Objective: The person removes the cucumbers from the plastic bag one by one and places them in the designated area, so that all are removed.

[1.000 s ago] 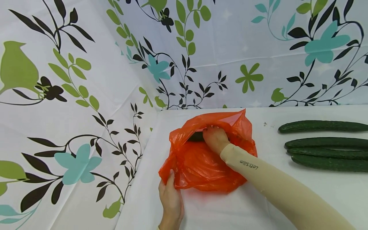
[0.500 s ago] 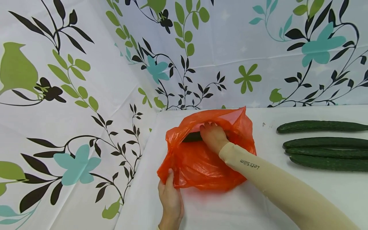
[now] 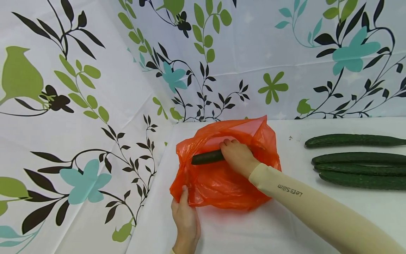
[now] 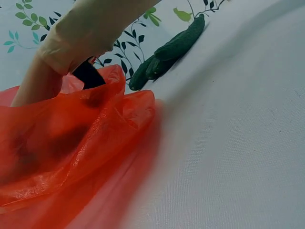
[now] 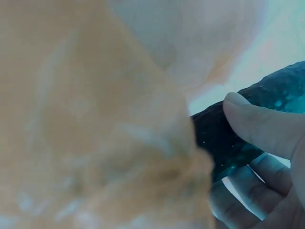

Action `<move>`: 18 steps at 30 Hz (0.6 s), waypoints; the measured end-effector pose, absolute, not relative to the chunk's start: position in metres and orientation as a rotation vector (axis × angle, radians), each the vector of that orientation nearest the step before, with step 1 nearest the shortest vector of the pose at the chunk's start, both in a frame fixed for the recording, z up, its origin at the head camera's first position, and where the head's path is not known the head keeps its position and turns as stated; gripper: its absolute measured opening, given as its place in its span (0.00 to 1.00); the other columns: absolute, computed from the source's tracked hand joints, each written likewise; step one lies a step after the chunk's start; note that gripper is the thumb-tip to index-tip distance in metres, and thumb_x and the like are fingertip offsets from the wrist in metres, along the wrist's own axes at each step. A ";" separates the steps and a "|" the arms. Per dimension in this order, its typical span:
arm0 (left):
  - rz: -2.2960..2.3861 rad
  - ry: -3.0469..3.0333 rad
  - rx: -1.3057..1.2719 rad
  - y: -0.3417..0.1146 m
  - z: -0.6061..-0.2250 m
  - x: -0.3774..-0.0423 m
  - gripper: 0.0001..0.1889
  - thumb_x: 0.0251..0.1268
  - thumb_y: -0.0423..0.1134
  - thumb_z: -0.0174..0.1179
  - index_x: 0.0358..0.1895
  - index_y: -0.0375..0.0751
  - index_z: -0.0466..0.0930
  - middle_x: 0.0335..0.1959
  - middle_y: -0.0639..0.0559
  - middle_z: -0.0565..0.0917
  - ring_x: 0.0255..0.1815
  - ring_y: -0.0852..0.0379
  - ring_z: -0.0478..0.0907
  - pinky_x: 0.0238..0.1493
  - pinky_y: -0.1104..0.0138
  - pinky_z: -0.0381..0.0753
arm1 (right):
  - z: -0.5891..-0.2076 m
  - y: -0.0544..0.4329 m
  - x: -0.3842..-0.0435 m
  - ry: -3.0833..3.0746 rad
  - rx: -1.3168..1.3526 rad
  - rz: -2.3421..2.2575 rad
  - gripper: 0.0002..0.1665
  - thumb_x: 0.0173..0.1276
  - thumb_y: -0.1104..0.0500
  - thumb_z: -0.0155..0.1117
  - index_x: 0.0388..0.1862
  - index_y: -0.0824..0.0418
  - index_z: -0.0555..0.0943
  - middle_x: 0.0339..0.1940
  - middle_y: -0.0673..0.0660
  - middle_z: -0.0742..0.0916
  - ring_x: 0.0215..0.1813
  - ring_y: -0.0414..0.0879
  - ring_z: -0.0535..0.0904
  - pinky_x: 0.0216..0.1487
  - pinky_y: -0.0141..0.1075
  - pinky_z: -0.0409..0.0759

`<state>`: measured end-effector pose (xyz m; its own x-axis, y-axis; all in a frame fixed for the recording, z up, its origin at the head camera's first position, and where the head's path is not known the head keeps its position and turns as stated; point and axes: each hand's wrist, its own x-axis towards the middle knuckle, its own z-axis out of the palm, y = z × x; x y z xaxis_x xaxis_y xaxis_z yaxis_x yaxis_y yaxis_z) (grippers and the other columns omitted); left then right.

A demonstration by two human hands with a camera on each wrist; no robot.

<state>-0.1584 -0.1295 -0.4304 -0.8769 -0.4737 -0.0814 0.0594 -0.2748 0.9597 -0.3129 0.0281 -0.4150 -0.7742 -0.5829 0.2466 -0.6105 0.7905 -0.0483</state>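
Observation:
A red-orange plastic bag [image 3: 222, 185] lies on the white table with its mouth spread wide. My right hand [image 3: 238, 157] reaches into the mouth and grips a dark green cucumber [image 3: 206, 157], whose left end sticks out past the fingers. In the right wrist view the thumb lies on top of the cucumber [image 5: 281, 93] and the fingers curl beneath it; bag plastic blurs the left side. My left hand [image 3: 186, 220] pinches the bag's lower left edge, thumb on top. The cucumber's far end is hidden by the right hand and the bag.
Several cucumbers lie sideways on the table at the right: a single cucumber [image 3: 355, 140] at the back and a close group [image 3: 364, 169] in front of it. A leaf-patterned cloth [image 3: 241, 70] hangs behind and to the left.
The cucumber's left end has come further out to the left and tilts slightly downward. The bag mouth has widened, and its left edge has shifted a little left with my left hand.

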 end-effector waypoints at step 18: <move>-2.194 -1.581 0.578 -0.132 -0.425 -0.160 0.25 0.83 0.48 0.44 0.74 0.39 0.59 0.69 0.48 0.68 0.68 0.49 0.65 0.64 0.67 0.74 | -0.387 0.063 -0.280 -2.690 1.196 0.889 0.25 0.62 0.66 0.75 0.55 0.53 0.77 0.48 0.45 0.81 0.54 0.41 0.76 0.62 0.38 0.78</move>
